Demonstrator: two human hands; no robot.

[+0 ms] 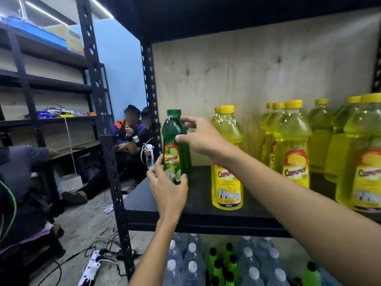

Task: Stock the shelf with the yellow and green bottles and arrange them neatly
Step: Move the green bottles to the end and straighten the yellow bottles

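Two dark green bottles stand one behind the other at the left end of the black shelf board (pixel 198 205). The front green bottle (pixel 172 139) has a red and green label. My left hand (pixel 169 190) grips its lower part, thumb on the left side and fingers on the right. My right hand (pixel 203 139) reaches in from the right, thumb and fingers round the bottles' shoulders, where the rear green bottle (pixel 187 159) shows. Just right of them a yellow bottle (pixel 226 182) stands, with more yellow bottles (pixel 292 145) in rows farther right.
A black perforated upright post (pixel 115 182) stands at the shelf's left front corner. On the level below are clear water bottles (pixel 191 263) and bright green bottles with black caps (pixel 218 265). People (pixel 134 131) sit on the floor to the left, near cables and a power strip (pixel 90 269).
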